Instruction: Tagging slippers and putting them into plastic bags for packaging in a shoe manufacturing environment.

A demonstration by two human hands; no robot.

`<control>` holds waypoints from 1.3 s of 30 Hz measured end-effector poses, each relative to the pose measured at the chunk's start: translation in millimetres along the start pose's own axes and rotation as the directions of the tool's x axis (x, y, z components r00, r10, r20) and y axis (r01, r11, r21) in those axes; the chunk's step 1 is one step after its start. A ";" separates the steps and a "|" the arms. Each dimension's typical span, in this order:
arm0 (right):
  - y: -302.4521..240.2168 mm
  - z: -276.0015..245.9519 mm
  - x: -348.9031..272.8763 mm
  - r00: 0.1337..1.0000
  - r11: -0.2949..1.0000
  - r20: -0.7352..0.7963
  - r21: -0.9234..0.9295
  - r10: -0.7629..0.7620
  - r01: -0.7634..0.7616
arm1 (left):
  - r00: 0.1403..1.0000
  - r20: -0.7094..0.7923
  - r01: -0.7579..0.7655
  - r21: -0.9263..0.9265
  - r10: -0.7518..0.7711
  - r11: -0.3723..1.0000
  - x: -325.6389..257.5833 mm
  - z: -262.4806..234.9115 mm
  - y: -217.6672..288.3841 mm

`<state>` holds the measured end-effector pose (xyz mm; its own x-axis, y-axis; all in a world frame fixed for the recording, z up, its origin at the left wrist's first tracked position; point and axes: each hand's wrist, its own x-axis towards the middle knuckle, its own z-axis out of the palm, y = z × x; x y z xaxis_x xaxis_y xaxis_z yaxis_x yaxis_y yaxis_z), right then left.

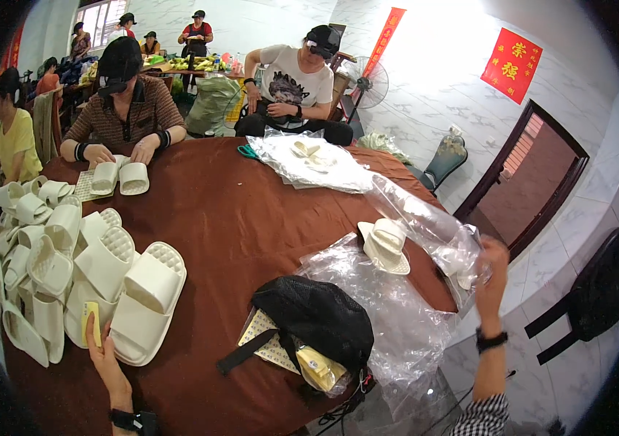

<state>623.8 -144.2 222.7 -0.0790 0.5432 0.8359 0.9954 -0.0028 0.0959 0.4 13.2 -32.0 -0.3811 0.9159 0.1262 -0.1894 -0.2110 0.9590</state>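
So the person was mid-bagging: right hand (491, 270) pinched the clear plastic bag (426, 225) off the brown table's (237, 218) far edge, left hand (99, 341) gripped a small yellow tag (91, 323) against the cream slipper pair (146, 305) near the table's left rim. Probably next step needs that pair slid into the bag.

Bright, even daylight, strongest from the overexposed upper wall and the barred window (100, 16) at far left. Glare across the crumpled clear plastic bags (397, 305) and soft sheen on the round brown-clothed table (229, 211). Shadows faint and short. Heavy fisheye bending toward a black rim; edges slightly soft, centre sharp, the raised right hand (491, 272) a little blurred.
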 end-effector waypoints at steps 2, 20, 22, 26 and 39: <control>-34.4 -9.1 -44.8 0.952 0.980 0.270 -0.091 -0.147 0.178 | 1.000 0.018 -0.010 -0.004 0.010 1.000 0.3 1.6 -1.5; -93.0 10.4 -21.8 0.629 0.931 0.776 0.255 -0.038 -0.259 | 1.000 0.006 0.000 -0.021 0.000 1.000 -0.5 2.6 6.7; -92.2 39.5 -43.6 0.608 0.938 0.790 0.267 -0.081 -0.222 | 1.000 0.026 -0.004 -0.029 0.005 1.000 1.7 -2.6 0.9; -70.1 79.6 -113.5 0.545 0.971 0.834 0.192 -0.085 -0.143 | 0.999 0.052 -0.003 -0.035 0.005 0.999 0.8 1.2 0.1; -65.7 105.6 -142.1 0.383 0.923 0.917 0.237 -0.110 -0.303 | 1.000 0.017 0.005 -0.011 -0.004 1.000 1.3 5.2 5.2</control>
<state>575.4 -132.5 40.6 -0.0895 0.9784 -0.1862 0.9555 0.0316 -0.2932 3.7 15.0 -25.5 -0.3652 0.9223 0.1261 -0.2014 -0.2106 0.9566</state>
